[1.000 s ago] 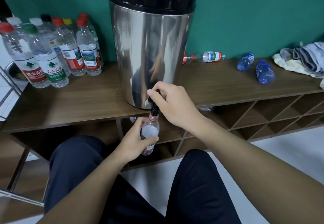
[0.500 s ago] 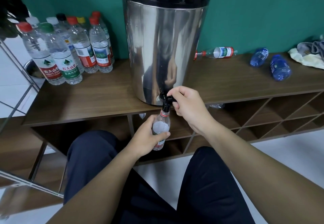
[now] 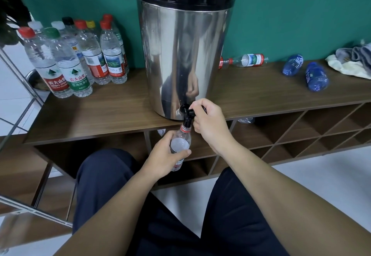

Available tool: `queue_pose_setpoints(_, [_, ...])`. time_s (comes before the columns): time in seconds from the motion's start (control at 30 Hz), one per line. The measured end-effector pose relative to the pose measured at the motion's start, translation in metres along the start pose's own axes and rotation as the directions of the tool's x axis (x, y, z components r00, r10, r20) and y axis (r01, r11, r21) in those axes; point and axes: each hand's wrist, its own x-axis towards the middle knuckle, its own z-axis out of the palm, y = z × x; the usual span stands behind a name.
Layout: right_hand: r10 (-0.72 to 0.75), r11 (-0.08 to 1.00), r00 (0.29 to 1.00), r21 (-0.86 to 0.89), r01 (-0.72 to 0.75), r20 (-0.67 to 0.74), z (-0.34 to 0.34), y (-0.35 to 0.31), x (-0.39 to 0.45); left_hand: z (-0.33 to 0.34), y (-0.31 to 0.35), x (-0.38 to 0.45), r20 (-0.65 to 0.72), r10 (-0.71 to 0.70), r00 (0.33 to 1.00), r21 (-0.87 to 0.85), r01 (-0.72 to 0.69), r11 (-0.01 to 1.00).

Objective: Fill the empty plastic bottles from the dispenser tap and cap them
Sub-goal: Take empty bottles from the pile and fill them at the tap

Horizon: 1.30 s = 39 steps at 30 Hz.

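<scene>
At far left we see a group of capped bottles (image 3: 80, 59) standing upright on the wooden shelf (image 3: 112, 113), close together, w/ red, green, white, black and yellow caps. Next comes the steel dispenser (image 3: 184, 59) w/ black lid, standing on the shelf near its front edge. Our left hand (image 3: 163, 158) grips the clear bottle (image 3: 180, 143) around its body, fingers curled on it, and holds it upright w/ the open neck directly under the black tap (image 3: 187, 115). The water level we cannot tell. Our right hand (image 3: 208, 121) is beside the tap, fingers curled around its lever. Further right, an empty bottle w/ red cap (image 3: 244, 61) lies on its side, then two blue bottles (image 3: 305, 72) also lying, and a crumpled cloth (image 3: 355, 61) at the far right end.
</scene>
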Motion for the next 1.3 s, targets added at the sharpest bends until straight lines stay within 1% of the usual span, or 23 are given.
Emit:
queue_pose_setpoints(0.47, [-0.032,0.998,0.999,-0.048,0.031,-0.018,0.0004,0.0031,-0.0017,-0.0007,0.0,-0.0017,-0.002,-0.017,1.0,-0.004,0.017,1.0])
queue_pose_setpoints(1.3, [-0.022,1.0,0.999,-0.01,0.022,-0.022,0.0011,0.0083,-0.0002,-0.0001,0.0015,-0.0035,-0.009,-0.022,1.0,0.024,0.022,0.999])
